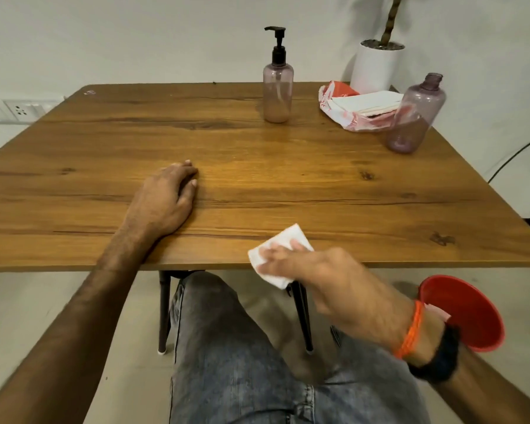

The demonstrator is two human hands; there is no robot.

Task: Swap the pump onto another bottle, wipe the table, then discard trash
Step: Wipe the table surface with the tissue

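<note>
A: Largest first. The wooden table fills the room's middle; which step does it show?

B: The wiping step, I judge. The pump swap looks done: the pump bottle, black dispenser fitted, stands upright at the far middle, and the open bottle, neck bare, stands near the far right edge, just in front of the tissue packet.

A: And the hands?

B: The left hand lies flat on the table top, fingers relaxed, holding nothing. The right hand presses a white tissue at the near edge. Its fingers lie spread over the tissue, which overhangs the edge. The hand is blurred, so whether the thumb pinches underneath I cannot tell.

A: The red bin?

B: On the floor, below and to the right of that wrist; its mouth faces up.

A: What does the next move call for?

B: Probably gathering the tissue into a grip as it leaves the edge, then carrying it right and down over the bin. The open bottle may also be trash; that is only a guess.
</note>
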